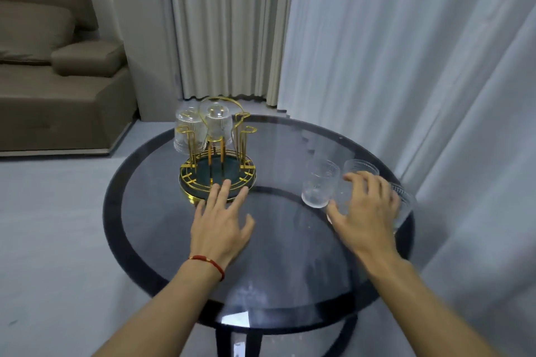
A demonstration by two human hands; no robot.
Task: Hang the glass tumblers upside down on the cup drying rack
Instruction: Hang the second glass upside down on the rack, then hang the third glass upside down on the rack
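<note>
Two tumblers (203, 127) hang inverted on the rack (217, 174); several upright tumblers (320, 182) remain. My left hand (222, 226) and right hand (367, 211) are both spread, empty.

A round glass table (174, 240) stands near a brown sofa (58, 81) and pale curtains (377, 38).

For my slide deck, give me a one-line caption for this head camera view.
Two tumblers hang on the gold rack; right hand reaches for upright tumblers.
</note>
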